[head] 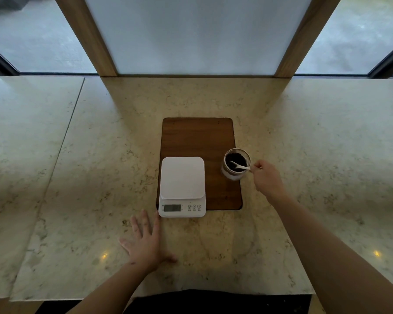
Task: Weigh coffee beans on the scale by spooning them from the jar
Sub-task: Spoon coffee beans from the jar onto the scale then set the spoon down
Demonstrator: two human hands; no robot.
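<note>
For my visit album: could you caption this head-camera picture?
Right hand holds a white spoon in the coffee jar; the scale is bare, left hand flat on the counter.

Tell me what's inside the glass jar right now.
The jar holds dark coffee beans and the bowl of a white spoon, whose handle the right hand pinches. How deep the beans go can't be seen.

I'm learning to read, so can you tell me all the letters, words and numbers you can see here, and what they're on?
"M": in the middle round button on the scale.
"T": in the right round button on the scale.
Left round button: a symbol, not a letter.
Tiny print under the buttons and beside the display: too small to read.
Display: no digits readable.
Jar, spoon, wooden board: no text.
</note>
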